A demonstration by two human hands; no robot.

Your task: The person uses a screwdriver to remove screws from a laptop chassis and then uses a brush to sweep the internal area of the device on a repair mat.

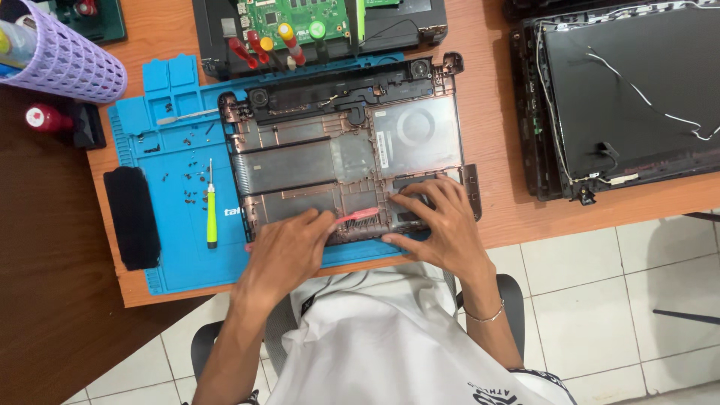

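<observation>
At the upper left of the frame we see a lilac mesh pen holder (64, 56), and below it a red-capped bottle (46, 118) on the dark table. Moving right, a black pad (132, 217) lies at the left edge of the blue work mat (169, 142), where a green-handled screwdriver (211, 214) rests upright in the picture among scattered small screws (191, 184). Near the lower middle, our left hand (283, 255) is closed around a pink toothbrush (352, 217) — its head lies on the lower edge of the laptop bottom case (345, 157), which sits on the mat at the centre of the frame. Just right of it, our right hand (439, 221) lies with fingers spread flat, pressing on the lower right corner of the case and gripping nothing. Above the case sits a green circuit board (300, 16) with red and yellow tool handles — and at the far right a dark laptop lid (630, 90) with loose white wires rests on the wooden desk (487, 45).
</observation>
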